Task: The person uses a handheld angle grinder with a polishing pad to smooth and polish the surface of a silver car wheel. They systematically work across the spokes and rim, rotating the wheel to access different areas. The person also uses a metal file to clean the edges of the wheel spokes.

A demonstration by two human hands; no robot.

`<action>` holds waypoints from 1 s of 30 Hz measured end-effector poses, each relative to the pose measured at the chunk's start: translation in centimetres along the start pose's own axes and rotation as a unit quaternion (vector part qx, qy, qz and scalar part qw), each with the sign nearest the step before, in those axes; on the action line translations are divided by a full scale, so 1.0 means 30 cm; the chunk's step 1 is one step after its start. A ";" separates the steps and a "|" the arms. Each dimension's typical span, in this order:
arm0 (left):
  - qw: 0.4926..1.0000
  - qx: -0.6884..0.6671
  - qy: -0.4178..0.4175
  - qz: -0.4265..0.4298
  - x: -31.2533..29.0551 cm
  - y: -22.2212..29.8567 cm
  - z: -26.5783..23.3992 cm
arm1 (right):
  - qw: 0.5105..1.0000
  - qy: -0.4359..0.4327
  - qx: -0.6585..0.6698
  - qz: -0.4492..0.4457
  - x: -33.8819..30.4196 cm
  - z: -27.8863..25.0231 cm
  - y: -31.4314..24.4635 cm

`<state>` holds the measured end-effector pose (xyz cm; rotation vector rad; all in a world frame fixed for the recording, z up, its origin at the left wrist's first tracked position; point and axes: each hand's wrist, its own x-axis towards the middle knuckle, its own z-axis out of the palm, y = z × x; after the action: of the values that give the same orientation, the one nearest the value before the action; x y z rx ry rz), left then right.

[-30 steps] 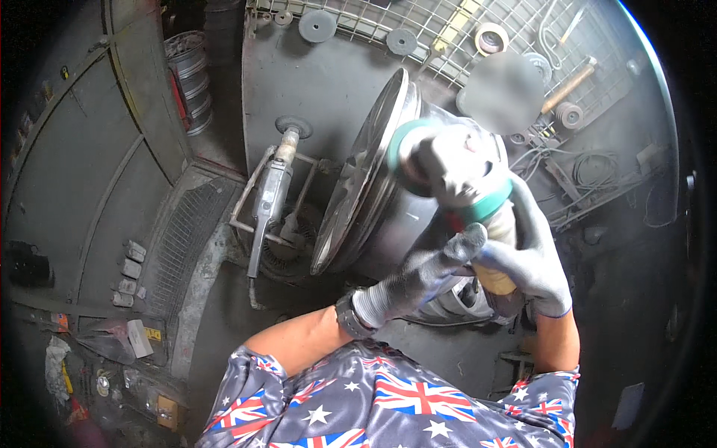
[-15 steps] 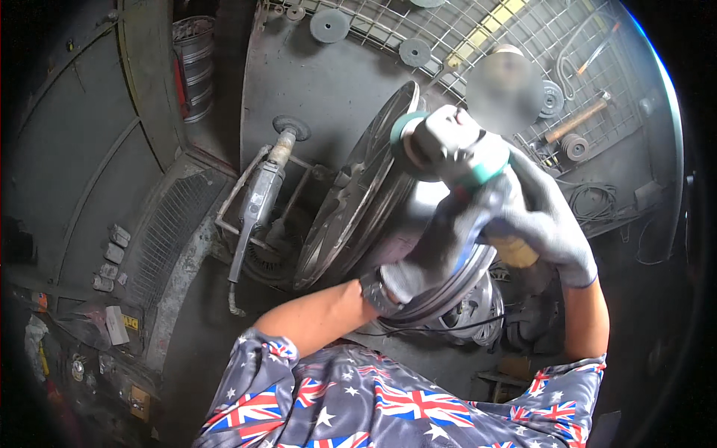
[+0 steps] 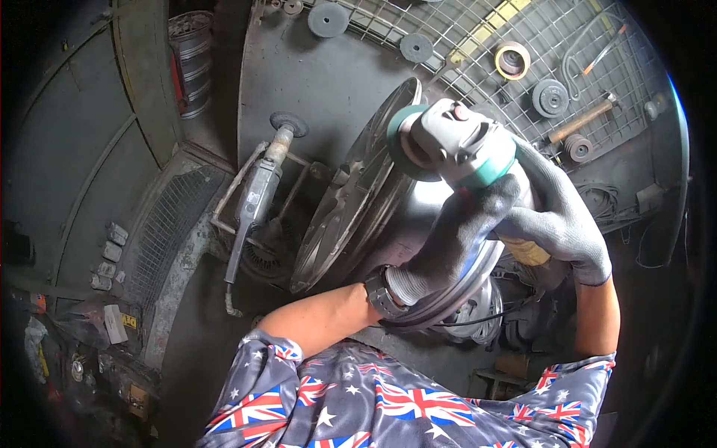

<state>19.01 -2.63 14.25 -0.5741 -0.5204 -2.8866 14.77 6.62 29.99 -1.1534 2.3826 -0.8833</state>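
Both my hands wear grey knit gloves and are closed round an angle grinder (image 3: 457, 134) with a pale head, a teal collar and a green disc (image 3: 407, 142) at its left end. My left hand (image 3: 478, 216) wraps the grinder's near side, just below the collar. My right hand (image 3: 560, 216) grips its body from the right; its fingertips are partly hidden. Below and left of the grinder, a spoked metal wheel rim (image 3: 351, 194) stands on edge. The disc overlaps the rim's far right edge in view; whether they touch, I cannot tell.
A long grey power tool with a round pad (image 3: 258, 194) rests on a metal frame at left. Behind, a wire mesh panel (image 3: 478, 67) holds discs, a tape roll (image 3: 512, 60) and a hammer (image 3: 582, 119). A dark cable (image 3: 478, 321) runs beside the rim. Stacked rims (image 3: 196, 67) stand far left.
The grinder and both hands have shifted slightly, my right hand a little to the right and down. The grinder's head, blurred before, now looks sharp. Both hands keep their hold.
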 end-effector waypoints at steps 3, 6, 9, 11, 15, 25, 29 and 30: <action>0.998 0.008 -0.022 0.065 -0.054 -0.044 -0.017 | 0.998 -0.014 -0.054 -0.035 -0.014 0.016 -0.019; 0.993 0.108 -0.031 0.044 -0.091 -0.024 -0.006 | 0.993 -0.037 -0.097 -0.047 -0.029 0.016 -0.017; 0.979 0.181 -0.046 0.086 -0.065 -0.029 -0.028 | 0.999 -0.010 -0.037 0.002 -0.022 0.017 -0.028; 0.997 0.071 -0.016 0.021 0.003 0.007 -0.017 | 1.000 -0.002 -0.018 -0.002 0.028 -0.003 -0.013; 0.998 -0.057 -0.020 0.025 0.091 0.032 0.013 | 1.000 0.025 0.006 0.006 0.049 -0.043 0.002; 0.990 0.131 0.015 0.052 -0.252 -0.136 -0.039 | 0.981 -0.083 -0.172 -0.030 -0.121 0.092 -0.059; 0.993 0.115 0.001 0.014 -0.099 -0.052 -0.006 | 0.991 -0.025 -0.129 -0.032 -0.059 0.026 -0.034; 0.999 0.046 -0.014 0.017 -0.052 -0.032 -0.010 | 0.996 -0.007 -0.089 -0.023 -0.029 0.015 -0.025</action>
<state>20.12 -1.74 13.09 -0.6045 -0.6367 -2.8085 15.96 6.79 30.19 -1.2813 2.4732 -0.6865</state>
